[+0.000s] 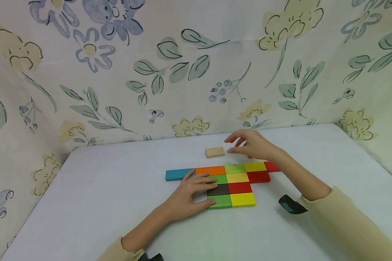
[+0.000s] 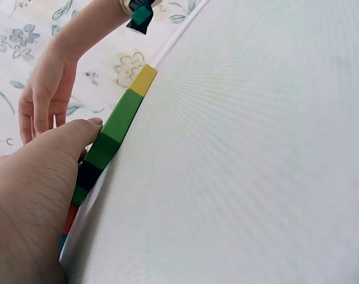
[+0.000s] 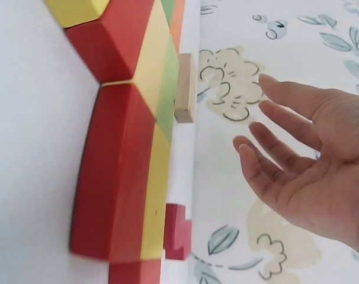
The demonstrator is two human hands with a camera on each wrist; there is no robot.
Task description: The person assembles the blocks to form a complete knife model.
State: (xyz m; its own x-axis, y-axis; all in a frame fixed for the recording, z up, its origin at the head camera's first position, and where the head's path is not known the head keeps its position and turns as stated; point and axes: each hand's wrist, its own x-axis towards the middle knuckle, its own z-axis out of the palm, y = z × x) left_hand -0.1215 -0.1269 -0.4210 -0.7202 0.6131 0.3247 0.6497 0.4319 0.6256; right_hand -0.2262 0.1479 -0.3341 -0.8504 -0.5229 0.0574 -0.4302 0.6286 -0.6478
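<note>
Coloured blocks lie flat in touching rows. The back row runs blue (image 1: 179, 175), orange (image 1: 210, 170), light green (image 1: 234, 169), yellow (image 1: 255, 166) and red (image 1: 272, 166). Shorter rows in front include a black block (image 1: 219, 189), with a green block (image 1: 220, 202) and a yellow block (image 1: 243, 199) nearest me. My left hand (image 1: 189, 194) rests along their left side, fingers spread, thumb touching the front green block. Above the table behind the rows, my right hand (image 1: 253, 145) holds nothing, its fingers loosely bent, just right of a plain wooden block (image 1: 215, 152).
A separate red block (image 3: 178, 232) lies behind the rows, mostly hidden by my right hand in the head view. White cloth covers the table (image 1: 117, 174). A flowered curtain (image 1: 189, 94) hangs at its far edge.
</note>
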